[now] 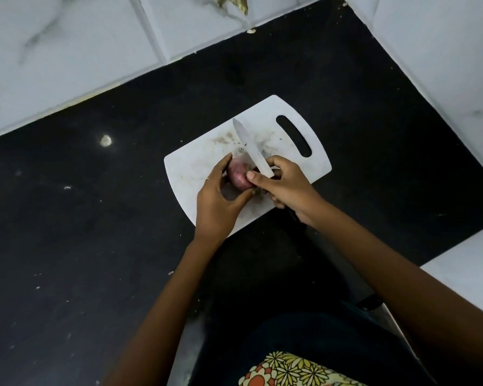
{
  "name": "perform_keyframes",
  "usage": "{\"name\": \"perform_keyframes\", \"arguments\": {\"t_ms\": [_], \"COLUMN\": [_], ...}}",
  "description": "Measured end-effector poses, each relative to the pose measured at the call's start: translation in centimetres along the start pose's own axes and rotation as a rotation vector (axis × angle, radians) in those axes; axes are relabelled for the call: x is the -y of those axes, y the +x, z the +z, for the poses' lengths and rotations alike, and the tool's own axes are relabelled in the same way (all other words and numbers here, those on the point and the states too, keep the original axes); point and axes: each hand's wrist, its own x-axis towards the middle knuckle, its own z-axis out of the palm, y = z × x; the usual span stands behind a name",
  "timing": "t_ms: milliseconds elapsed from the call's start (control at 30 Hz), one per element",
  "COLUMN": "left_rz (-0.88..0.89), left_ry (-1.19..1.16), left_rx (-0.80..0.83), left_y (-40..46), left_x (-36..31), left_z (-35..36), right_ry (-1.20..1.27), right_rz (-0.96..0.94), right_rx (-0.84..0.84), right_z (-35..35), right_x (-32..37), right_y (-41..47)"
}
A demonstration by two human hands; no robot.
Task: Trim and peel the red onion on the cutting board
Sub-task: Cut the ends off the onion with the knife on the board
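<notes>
A red onion (237, 175) is held just above the white cutting board (204, 165), near its middle. My left hand (216, 200) grips the onion from the left, fingers curled round it. My right hand (286, 185) holds a knife (250, 146) by its dark handle, with the thumb pressed against the onion's right end. The pale blade points up and to the left, away from me, over the board. Both hands hide much of the onion.
The board lies on a black countertop (95, 218) with scattered crumbs and specks. White marbled tile walls (67, 51) close in at the back and right. The board's handle slot (293, 135) faces the far right corner. Patterned clothing (285, 369) shows at the bottom.
</notes>
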Motion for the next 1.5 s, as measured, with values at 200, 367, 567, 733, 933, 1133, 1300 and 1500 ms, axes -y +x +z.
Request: {"name": "perform_keyframes", "arguments": {"t_ms": [200,367,567,733,933,1133,1300,1500], "left_rz": [-0.01,-0.034,-0.005,0.034,0.038,0.056,0.06,0.067], "left_ry": [0.059,0.062,0.123,0.153,0.221,0.278,0.291,0.305], "left_rx": [0.015,0.0,-0.012,0.008,0.013,0.006,0.015,-0.007], "left_y": [0.5,0.6,0.8,1.0,1.2,1.4,1.6,1.6], "left_x": [0.1,-0.6,-0.9,-1.1,-1.0,-1.1,-1.1,-1.4], "left_z": [-0.5,-0.5,-0.4,-0.3,-0.3,-0.1,-0.1,0.1], "right_ry": [-0.113,-0.458,-0.773,-0.893,-1.06,-1.102,-1.068,-1.068], "right_rz": [-0.022,-0.111,-0.233,-0.245,-0.161,-0.099,-0.085,-0.04], "right_rx": [-0.05,-0.031,-0.018,-0.059,-0.021,-0.02,0.011,0.034], "right_z": [-0.2,-0.7,0.1,0.4,1.0,1.9,1.8,1.3], "right_x": [-0.3,0.0,0.1,0.7,2.1,2.4,3.0,3.2], "right_y": [0.0,-1.4,-2.9,-3.3,-3.5,-3.2,-3.0,-3.3]}}
